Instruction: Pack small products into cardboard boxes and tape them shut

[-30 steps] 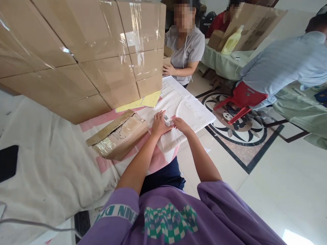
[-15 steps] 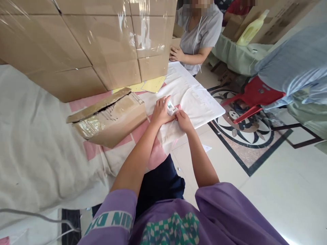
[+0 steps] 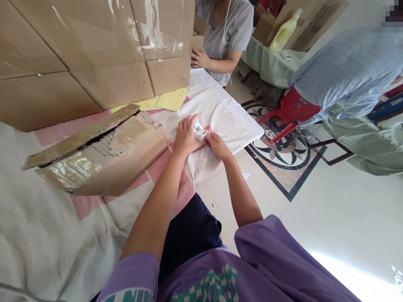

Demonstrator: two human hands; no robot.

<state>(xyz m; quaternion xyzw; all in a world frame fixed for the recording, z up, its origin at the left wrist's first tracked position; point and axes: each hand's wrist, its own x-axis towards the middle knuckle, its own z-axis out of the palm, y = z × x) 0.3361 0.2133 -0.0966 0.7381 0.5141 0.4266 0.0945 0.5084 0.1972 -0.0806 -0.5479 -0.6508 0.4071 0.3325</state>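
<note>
My left hand is closed around a small white device with a pale blue part, held just above the cloth-covered table. My right hand pinches the same device from the right side, fingers pressed together. Both hands rest over a white folded sheet near the table's front edge. A torn, taped cardboard box lies on its side just left of my left hand.
A wall of taped cardboard cartons stands at the back of the table, with yellow cards at its foot. A person in grey sits at the far end. Another person in a striped shirt sits on a red chair.
The view has swung down and left, so the torn box sits larger and nearer. My hands stay together on the small device, which has barely shifted between them.
</note>
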